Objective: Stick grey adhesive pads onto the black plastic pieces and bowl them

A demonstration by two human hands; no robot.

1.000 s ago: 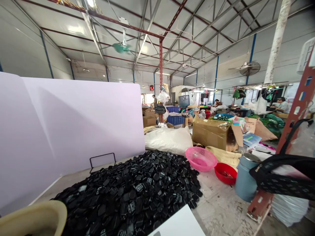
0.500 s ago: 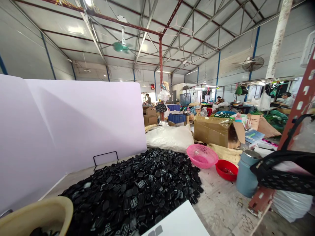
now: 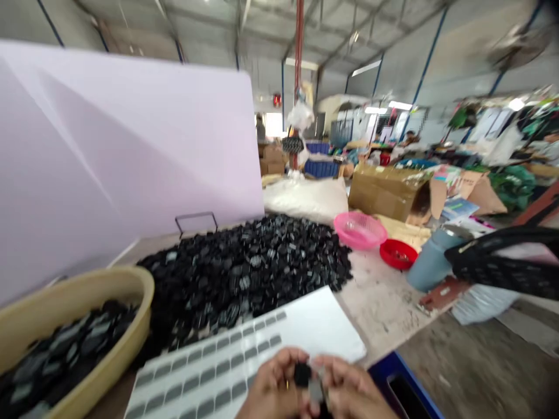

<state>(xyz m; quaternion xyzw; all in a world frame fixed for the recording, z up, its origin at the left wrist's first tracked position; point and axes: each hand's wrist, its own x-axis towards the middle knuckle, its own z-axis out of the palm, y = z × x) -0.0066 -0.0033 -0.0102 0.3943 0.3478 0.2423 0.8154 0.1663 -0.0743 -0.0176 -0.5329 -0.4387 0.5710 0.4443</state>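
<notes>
My left hand (image 3: 275, 389) and my right hand (image 3: 347, 391) meet at the bottom edge of the view. Together they pinch a small black plastic part (image 3: 302, 374); the picture is blurred by motion. Just beyond them lies a white sheet (image 3: 244, 355) with rows of small grey stickers. Behind the sheet spreads a large heap of black plastic parts (image 3: 253, 267). A tan oval basin (image 3: 74, 291) at the left holds more of the same black parts.
A tall white board (image 3: 122, 145) stands behind the heap. To the right are a pink basket (image 3: 360, 228), a red bowl (image 3: 398, 254), a blue-grey flask (image 3: 430, 262), a black bag (image 3: 502, 262) and cardboard boxes (image 3: 386, 192). A blue object (image 3: 406, 393) lies by my right hand.
The view has tipped down. Both hands, the sticker sheet and the basin's contents have come into sight; the roof has mostly left the frame.
</notes>
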